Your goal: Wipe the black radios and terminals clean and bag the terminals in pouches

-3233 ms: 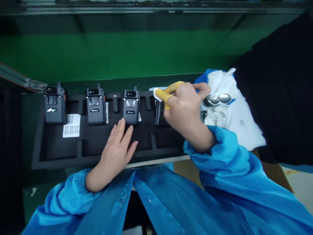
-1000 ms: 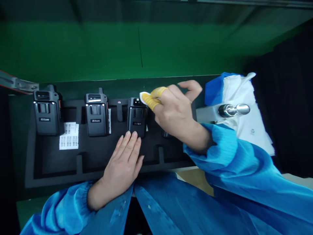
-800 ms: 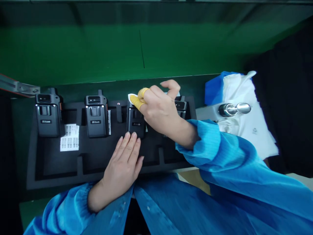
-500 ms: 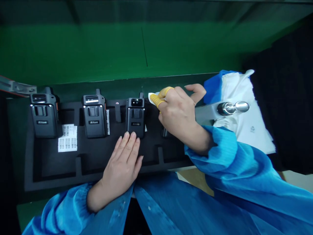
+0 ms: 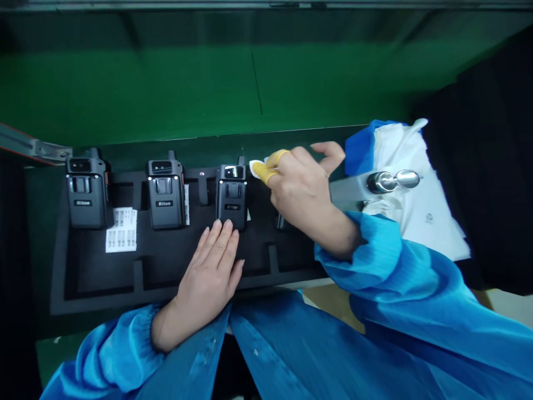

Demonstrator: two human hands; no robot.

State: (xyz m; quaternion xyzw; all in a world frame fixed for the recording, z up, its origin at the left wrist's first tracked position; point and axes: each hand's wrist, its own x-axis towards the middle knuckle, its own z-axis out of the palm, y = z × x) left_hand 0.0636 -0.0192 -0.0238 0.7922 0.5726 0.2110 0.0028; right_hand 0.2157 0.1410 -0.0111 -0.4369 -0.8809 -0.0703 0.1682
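My left hand [image 5: 210, 272] lies flat with fingers stretched, its fingertips on the lower end of a black handheld radio [image 5: 232, 193] marked Riton. My right hand [image 5: 302, 194], with yellow finger covers on two fingers, is closed on a small white cloth [image 5: 256, 168] just right of that radio's antenna. Most of the cloth is hidden by the fingers. Beneath the right hand, part of another dark device [image 5: 280, 222] shows. Farther left stand two more radios of the same kind, a middle one [image 5: 165, 193] and a far-left one [image 5: 87, 191].
The radios rest in a black foam tray [image 5: 58, 294] with raised dividers. White barcode labels [image 5: 121, 229] lie in it. At right are a pump dispenser [image 5: 353, 189] with a metal top, a blue bin [image 5: 358, 151] and white cloths [image 5: 437, 222]. A green panel [image 5: 166, 94] rises behind.
The camera view has shifted slightly, so the left radios and tray appear farther right. Both hands keep nearly the same pose, the left on the radio and the right holding the cloth.
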